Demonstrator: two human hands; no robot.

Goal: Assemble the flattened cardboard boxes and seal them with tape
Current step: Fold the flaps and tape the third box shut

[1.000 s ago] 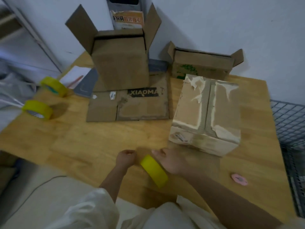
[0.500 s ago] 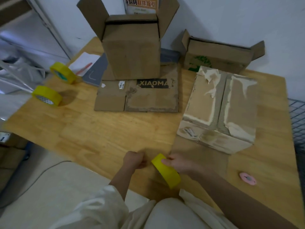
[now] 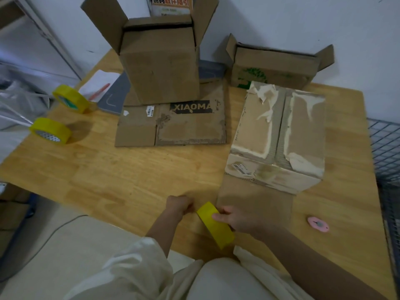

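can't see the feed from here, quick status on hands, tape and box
Right hand grips the yellow tape roll; left hand curled at its end, pinch hidden. Closed box just beyond, seam untaped. Nothing between.

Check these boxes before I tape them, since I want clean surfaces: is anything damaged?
Yes. The closed brown cardboard box at the table's right has its top paper layer torn away, leaving ragged pale strips beside its centre seam.
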